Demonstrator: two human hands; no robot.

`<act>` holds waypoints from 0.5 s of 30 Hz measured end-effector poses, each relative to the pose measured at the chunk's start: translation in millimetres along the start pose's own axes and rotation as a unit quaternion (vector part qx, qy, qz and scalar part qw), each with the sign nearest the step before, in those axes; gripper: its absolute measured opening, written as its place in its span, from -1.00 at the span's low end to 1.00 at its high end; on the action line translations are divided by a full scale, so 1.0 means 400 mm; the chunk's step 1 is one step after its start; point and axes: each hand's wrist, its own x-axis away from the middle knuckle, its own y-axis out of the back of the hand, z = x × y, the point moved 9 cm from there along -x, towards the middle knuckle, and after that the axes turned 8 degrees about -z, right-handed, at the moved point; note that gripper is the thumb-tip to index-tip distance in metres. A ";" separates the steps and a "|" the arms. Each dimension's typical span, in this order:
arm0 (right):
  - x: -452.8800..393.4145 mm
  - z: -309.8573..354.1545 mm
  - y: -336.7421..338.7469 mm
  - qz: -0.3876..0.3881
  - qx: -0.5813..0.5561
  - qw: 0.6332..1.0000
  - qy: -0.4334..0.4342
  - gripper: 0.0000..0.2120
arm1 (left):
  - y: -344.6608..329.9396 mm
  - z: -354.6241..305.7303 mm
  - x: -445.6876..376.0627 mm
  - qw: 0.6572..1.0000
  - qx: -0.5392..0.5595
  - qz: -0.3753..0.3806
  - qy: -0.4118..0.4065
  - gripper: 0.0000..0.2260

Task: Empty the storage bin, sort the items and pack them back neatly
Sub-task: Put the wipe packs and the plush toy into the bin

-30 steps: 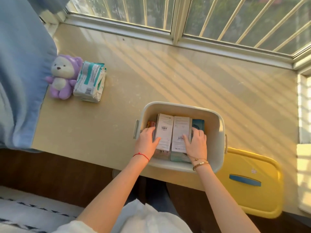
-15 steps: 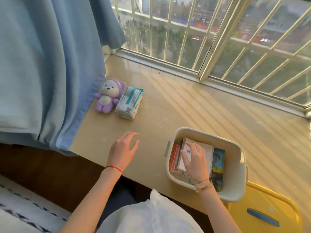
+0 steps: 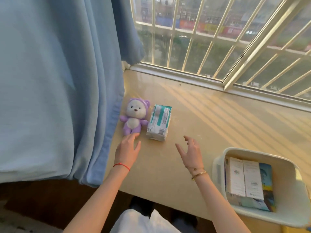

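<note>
Both hands, left hand (image 3: pixel 127 151) and right hand (image 3: pixel 191 153), have been withdrawn from the bin (image 3: pixel 286 214) and are stretched, spread and empty, toward the plush bear (image 3: pixel 133 117) and wipes pack (image 3: pixel 159 122), evidently next for packing.

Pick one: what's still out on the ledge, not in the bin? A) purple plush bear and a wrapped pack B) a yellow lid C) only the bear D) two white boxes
A: the purple plush bear and the wrapped pack lie side by side on the ledge, apart from the bin, which holds the boxes.
</note>
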 end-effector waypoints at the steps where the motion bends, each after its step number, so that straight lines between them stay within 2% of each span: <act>1: -0.025 0.011 -0.031 0.004 0.001 1.000 -0.011 -0.52 | -0.011 0.016 -0.028 1.000 0.004 0.007 -0.004 -0.75; 9: -0.238 0.005 -0.247 0.032 0.014 0.994 -0.105 -0.29 | -0.168 0.105 -0.184 0.998 0.032 0.047 0.010 -0.72; 15: -0.337 -0.031 -0.390 0.044 -0.014 0.989 -0.143 -0.20 | -0.300 0.167 -0.231 0.996 0.059 0.067 0.030 -0.68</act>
